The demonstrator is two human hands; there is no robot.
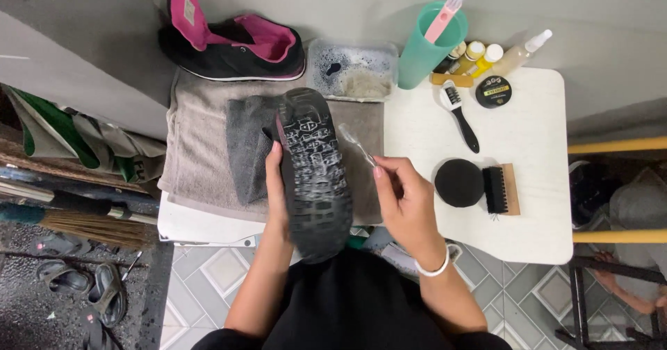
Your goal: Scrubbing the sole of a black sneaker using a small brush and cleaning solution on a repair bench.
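My left hand [275,183] grips a black shoe [314,176] by its side, sole turned up toward me, over the near edge of a white table [528,135]. The sole shows a grey tread pattern. My right hand [406,197] pinches a small clear-handled brush [356,145], whose tip rests against the sole's right edge. A white band circles my right wrist. The matching black shoe with pink lining [233,41] lies at the back left.
A grey-brown towel [198,148] and dark grey cloth [246,145] cover the table's left. A clear tray [353,69], teal cup [427,44], small bottles [486,55], round tin [494,91], black-handled brush [460,114], black sponge [458,182] and wooden brush [501,189] sit right. Broom [83,214] and sandals [87,287] at left.
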